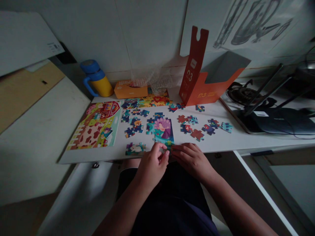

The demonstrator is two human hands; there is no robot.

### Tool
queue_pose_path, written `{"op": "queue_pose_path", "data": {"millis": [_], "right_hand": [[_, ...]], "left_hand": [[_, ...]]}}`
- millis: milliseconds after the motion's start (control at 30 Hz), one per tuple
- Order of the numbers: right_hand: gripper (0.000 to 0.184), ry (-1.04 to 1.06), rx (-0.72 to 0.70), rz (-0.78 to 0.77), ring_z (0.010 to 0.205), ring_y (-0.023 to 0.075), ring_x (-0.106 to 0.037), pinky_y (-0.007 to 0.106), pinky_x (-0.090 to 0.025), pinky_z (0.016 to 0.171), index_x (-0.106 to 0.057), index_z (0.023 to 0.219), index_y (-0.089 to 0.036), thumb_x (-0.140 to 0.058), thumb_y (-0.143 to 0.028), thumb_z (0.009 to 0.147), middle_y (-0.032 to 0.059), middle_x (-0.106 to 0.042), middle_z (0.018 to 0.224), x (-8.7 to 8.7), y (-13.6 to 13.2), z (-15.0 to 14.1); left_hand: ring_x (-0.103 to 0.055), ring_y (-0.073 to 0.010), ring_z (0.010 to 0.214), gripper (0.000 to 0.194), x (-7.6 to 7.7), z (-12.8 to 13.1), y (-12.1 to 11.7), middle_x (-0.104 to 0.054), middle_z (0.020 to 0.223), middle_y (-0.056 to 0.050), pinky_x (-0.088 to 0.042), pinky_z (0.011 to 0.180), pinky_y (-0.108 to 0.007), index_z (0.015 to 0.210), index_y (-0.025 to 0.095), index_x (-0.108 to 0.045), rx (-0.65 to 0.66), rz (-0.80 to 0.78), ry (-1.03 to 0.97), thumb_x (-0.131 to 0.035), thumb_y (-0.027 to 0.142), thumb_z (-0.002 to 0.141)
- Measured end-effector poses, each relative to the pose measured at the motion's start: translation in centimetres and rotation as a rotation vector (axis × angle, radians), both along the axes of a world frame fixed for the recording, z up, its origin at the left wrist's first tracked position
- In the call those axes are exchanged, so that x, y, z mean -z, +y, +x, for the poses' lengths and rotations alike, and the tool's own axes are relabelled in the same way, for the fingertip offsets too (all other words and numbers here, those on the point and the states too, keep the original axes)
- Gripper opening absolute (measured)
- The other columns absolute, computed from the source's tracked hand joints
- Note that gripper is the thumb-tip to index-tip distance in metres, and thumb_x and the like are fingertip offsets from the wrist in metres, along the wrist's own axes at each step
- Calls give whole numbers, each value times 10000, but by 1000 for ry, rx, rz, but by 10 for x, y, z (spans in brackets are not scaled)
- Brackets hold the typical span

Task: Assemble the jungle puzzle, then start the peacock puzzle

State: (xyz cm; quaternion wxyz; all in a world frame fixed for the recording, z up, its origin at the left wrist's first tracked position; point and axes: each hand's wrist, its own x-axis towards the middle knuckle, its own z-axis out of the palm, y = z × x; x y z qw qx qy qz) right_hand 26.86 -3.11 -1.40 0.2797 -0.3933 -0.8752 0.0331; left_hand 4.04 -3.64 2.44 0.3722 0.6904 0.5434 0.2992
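A partly joined jigsaw puzzle (163,129), showing a purple peacock on teal, lies at the table's front edge. My left hand (155,162) is at its lower edge, thumb and forefinger curled toward each other; anything between them is too small to make out. Beside it, my right hand (190,159) lies with fingers stretched out, fingertips touching the puzzle's lower right corner. A joined strip with a white animal (136,148) lies left of my left hand. Loose puzzle pieces (197,134) are scattered to the right, and more dark blue pieces (134,126) lie to the left.
A finished farm puzzle (95,126) covers the table's left side. Behind stand a blue and yellow flask (98,80), a small orange box (131,91), a lion puzzle (159,100) and a tall open orange box (204,88). A black router (283,119) is at the right.
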Motion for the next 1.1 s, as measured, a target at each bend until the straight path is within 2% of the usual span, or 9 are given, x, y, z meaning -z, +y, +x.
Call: {"op": "queue_pose_path", "data": {"millis": [100,200,267,333,433,533,767,967,1100], "right_hand": [[166,-34,19,6,1085,244,-667,419,-492,934,-737,1230,-254,-685,-252,1072,59,-790,1296,-2,1,0],[164,-62,24,14,1111,252,-662,424,-481,943,-736,1230,-253,-672,-258,1079,56,-786,1316,-4,3,1],[165,-59,23,13,1117,254,-664,424,-477,940,-732,1233,-255,-668,-265,1082,51,-786,1319,-4,3,1],[179,-46,22,6,1113,253,-668,421,-481,935,-726,1250,-263,-666,-264,1082,49,-785,1322,-3,4,1],[186,-26,24,-3,1112,252,-682,423,-494,938,-731,1252,-279,-669,-268,1078,53,-788,1316,0,5,1],[177,-3,30,-1,1090,249,-697,424,-508,931,-750,1227,-291,-676,-274,1067,56,-797,1291,2,7,1],[146,36,36,-18,1072,245,-687,431,-494,939,-748,1191,-270,-676,-267,1065,58,-795,1286,4,12,-3],[140,64,47,-16,1095,242,-677,430,-486,962,-738,1192,-269,-683,-268,1064,48,-792,1297,7,11,-3],[159,55,44,-15,1097,245,-676,433,-487,959,-733,1209,-275,-695,-271,1054,45,-791,1301,8,12,-2]], "left_hand": [[-773,-164,741,47,-3,-13,-8,-789,855,-2,-580,695,-255,1084,241,-638,2,383,171,-594,229,1075],[-771,-185,868,65,-3,-36,-13,-795,965,-34,-612,827,-307,1085,227,-662,6,587,256,-629,180,1053],[-764,-220,1002,92,0,-57,-12,-793,1063,-60,-619,959,-376,1116,225,-680,-22,631,323,-653,183,1039],[-734,-277,1178,190,5,-82,-9,-775,1253,-90,-586,1098,-483,1220,236,-690,-58,649,419,-689,249,1031],[-671,-344,1335,393,15,-116,-5,-702,1452,-127,-565,1154,-567,1388,234,-660,-73,652,525,-718,347,1017],[-645,-340,1388,509,26,-134,-7,-663,1525,-128,-570,1167,-566,1515,243,-599,-33,630,565,-701,365,1031],[-637,-309,1410,469,36,-123,-11,-654,1549,-101,-578,1180,-538,1512,260,-625,-33,644,553,-676,274,1046],[-658,-266,1394,443,42,-103,-6,-711,1484,-77,-597,1173,-488,1481,234,-652,69,720,492,-673,177,1042],[-681,-263,1372,448,44,-89,-3,-722,1470,-76,-618,1157,-482,1480,239,-656,87,751,467,-675,156,1040]]}}
